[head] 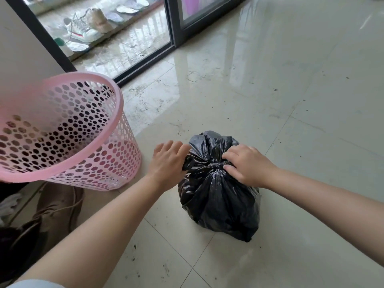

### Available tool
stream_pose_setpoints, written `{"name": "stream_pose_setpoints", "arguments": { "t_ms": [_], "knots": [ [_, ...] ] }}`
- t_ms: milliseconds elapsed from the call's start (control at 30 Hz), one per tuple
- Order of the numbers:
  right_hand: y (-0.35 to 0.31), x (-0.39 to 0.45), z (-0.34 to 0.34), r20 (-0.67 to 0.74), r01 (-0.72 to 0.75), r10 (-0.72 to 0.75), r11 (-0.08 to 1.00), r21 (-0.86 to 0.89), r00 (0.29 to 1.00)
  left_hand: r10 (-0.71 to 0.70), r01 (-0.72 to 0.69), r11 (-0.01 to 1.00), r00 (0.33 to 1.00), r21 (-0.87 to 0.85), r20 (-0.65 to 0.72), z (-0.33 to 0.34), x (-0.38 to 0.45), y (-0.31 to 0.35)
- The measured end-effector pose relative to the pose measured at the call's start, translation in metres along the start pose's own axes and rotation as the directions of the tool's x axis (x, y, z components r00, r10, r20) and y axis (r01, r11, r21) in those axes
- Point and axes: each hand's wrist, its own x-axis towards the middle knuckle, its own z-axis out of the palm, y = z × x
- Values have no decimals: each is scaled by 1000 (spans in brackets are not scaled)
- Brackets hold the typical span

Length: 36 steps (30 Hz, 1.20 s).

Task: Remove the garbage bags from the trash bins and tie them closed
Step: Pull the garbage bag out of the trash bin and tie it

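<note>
A full black garbage bag (pixel 218 200) sits on the tiled floor in front of me, its top gathered into a knot. My left hand (pixel 168 163) grips one loose end of the bag's mouth at the left of the knot. My right hand (pixel 247 165) pinches the plastic at the knot from the right. A pink perforated trash bin (pixel 68 129) stands to the left of the bag with no bag in it.
A brown shoe (pixel 56 210) lies beside the bin at lower left. A dark-framed sliding glass door (pixel 176 23) runs along the back, with sneakers and insoles (pixel 83 28) beyond it. The glossy tile floor (pixel 291 90) is speckled with dirt.
</note>
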Motion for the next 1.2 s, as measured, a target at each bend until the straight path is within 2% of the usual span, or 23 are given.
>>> {"name": "stream_pose_setpoints", "arguments": {
  "t_ms": [67, 133, 167, 233, 267, 300, 333, 367, 400, 467, 533, 633, 700, 767, 833, 900, 1200],
  "knots": [
    [-9, 0, 1, 24, 25, -24, 999, -29, 999, -54, 54, 997, 999, -58, 3, -14, 1, -1],
    [-18, 5, 3, 61, 3, 2, 996, -94, 998, -84, 90, 971, 996, -220, 38, -27, 2, 1],
    [-22, 8, 4, 83, -13, 22, 994, -104, 996, -131, 145, 921, 989, -361, 62, -33, 3, 1],
    [-28, 14, 5, 115, -33, 45, 993, -111, 992, -245, 259, 722, 963, -641, 113, -48, 9, -2],
    [-28, 16, 5, 126, -38, 52, 992, -117, 991, -286, 284, 628, 950, -724, 124, -56, 13, -4],
    [-27, 17, 5, 134, -43, 59, 992, -116, 989, -312, 287, 587, 943, -757, 116, -64, 18, -7],
    [-24, 18, 6, 149, -46, 62, 993, -111, 987, -317, 269, 613, 945, -743, 81, -70, 23, -9],
    [-21, 19, 5, 170, -46, 63, 994, -104, 983, -297, 245, 688, 954, -683, 44, -76, 29, -10],
    [-18, 19, 2, 194, -47, 65, 994, -94, 979, -246, 220, 786, 969, -577, 35, -82, 33, -9],
    [-12, 18, -11, 237, -75, 92, 994, -78, 967, -132, 158, 948, 985, -275, 111, -96, 43, -1],
    [-11, 14, -35, 271, -162, 172, 985, -61, 947, -105, 96, 994, 961, 45, 256, -116, 50, 11],
    [-10, -2, -82, 277, -297, 292, 954, -25, 915, -145, 22, 962, 888, 274, 437, -148, 55, 37],
    [-8, -17, -119, 236, -376, 360, 926, 27, 903, -115, -26, 958, 877, 285, 467, -168, 62, 54],
    [-3, -36, -158, 141, -435, 423, 898, 67, 895, -41, -54, 979, 893, 197, 449, -191, 67, 73],
    [5, -57, -198, 27, -466, 466, 880, 85, 884, 34, -84, 991, 916, 108, 400, -221, 71, 97],
    [14, -80, -241, -44, -494, 501, 862, 114, 864, 108, -151, 983, 935, 105, 337, -259, 73, 124],
    [75, -224, -448, -119, -567, 603, 789, 236, 789, 222, -265, 952, 942, 152, 251, -457, 117, 275]
  ]
}}
